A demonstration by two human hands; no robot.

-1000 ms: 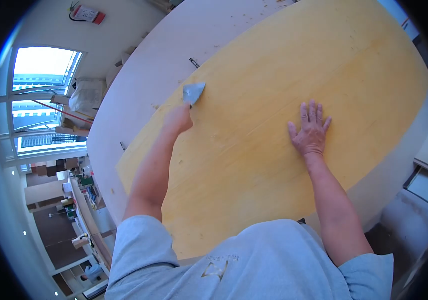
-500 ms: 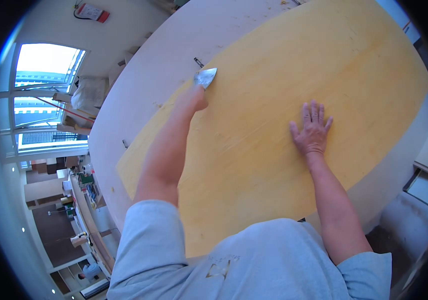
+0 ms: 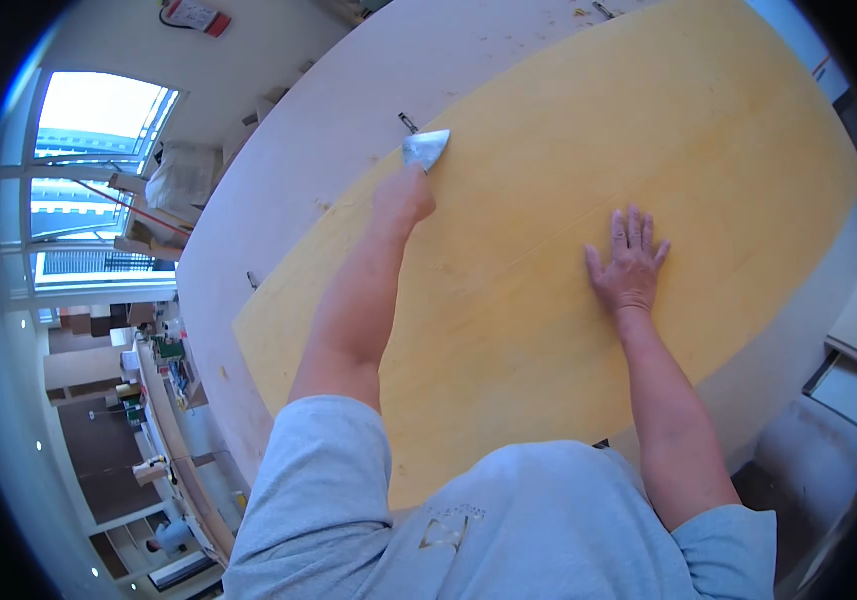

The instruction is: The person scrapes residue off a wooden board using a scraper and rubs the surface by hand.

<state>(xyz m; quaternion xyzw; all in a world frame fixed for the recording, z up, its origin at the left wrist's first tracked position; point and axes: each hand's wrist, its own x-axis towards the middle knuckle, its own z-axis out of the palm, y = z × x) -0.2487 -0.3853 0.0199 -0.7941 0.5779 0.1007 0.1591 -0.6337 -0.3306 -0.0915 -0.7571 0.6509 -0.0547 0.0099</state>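
Note:
My left hand [image 3: 406, 193] is closed around the handle of a putty knife [image 3: 428, 149], its handle mostly hidden in the fist. The shiny, wide blade points away from me, over the far left edge of a large yellow sheet [image 3: 539, 330]. Whether the blade presses on the sheet I cannot tell. My right hand [image 3: 628, 268] lies flat on the yellow surface with fingers spread, holding nothing. Faint streaks and smudges mark the sheet between the two hands.
The sheet lies on a larger pale table [image 3: 339, 150] with small dark clips [image 3: 408, 122] near its edge and some crumbs. A cluttered workbench [image 3: 174, 440] runs along the left, where another person [image 3: 171, 536] appears far off. Boxes [image 3: 856, 330] stand at right.
My left hand and the putty knife have shifted slightly right, and the blade has turned a little. The right hand stays at its spot on the sheet. The view has tilted slightly.

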